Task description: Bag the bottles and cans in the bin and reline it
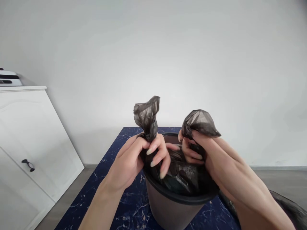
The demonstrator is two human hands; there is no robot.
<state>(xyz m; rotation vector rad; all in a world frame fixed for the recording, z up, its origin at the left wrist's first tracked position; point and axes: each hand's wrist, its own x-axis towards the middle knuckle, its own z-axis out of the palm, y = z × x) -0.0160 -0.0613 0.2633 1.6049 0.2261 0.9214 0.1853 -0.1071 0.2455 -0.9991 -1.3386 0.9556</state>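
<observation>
Your left hand [134, 159] squeezes one bunched end of the black bag [178, 174], and your right hand [216, 156] squeezes the other end. The bag sits inside the bin [168, 207] on the blue surface [115, 150]. It looks thin, soft and light, so hold the bunched ends tight

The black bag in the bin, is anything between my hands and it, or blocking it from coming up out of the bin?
Nothing visible does. The left hand and right hand each already grip a gathered ear of the black bag, and the space above the bin is open.
</observation>
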